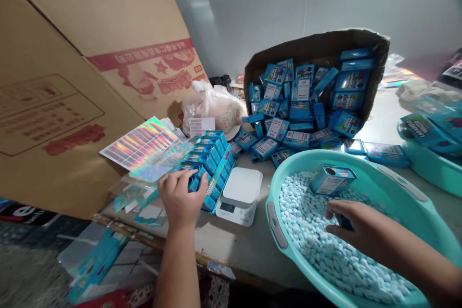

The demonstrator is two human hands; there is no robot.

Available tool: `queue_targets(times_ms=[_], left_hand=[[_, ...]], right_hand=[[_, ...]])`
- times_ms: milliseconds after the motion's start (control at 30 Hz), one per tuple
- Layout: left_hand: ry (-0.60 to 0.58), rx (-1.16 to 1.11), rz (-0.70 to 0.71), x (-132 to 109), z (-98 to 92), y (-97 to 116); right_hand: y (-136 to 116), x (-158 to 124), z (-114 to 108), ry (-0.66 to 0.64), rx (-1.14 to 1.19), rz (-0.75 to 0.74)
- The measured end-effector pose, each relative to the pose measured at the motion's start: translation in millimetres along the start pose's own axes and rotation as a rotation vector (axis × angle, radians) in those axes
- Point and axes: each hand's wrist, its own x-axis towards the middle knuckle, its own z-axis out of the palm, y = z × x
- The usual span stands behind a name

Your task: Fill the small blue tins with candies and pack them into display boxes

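My left hand [182,192] is closed around the top of a blue candy tin [193,184] at the near end of a display box [220,173] packed with rows of such tins. Over the teal basin [288,166], my right hand [344,219] curls its fingers just above pale blue candies [306,221]. A small dark blue part shows inside that grip, but its kind is hidden. Behind the right hand, an open blue tin [332,180] rests tilted on the candies. A white digital scale [242,187] stands between the display box and the basin.
A tipped carton [315,41] spills many blue tins onto the table behind the basin. Holographic sticker sheets [144,142] lie left of the display box, before a large cardboard box [90,82]. Another teal basin [433,163] with tins is at right; a plastic bag [212,106] sits behind.
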Motion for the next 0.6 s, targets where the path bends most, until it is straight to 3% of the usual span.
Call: queue_targets(times_ms=[600], left_hand=[[0.032,-0.073,-0.015,2.4,4.7,1.2]], right_hand=[[-9.0,-0.3,-2.6,-0.028,-0.008,0.065]])
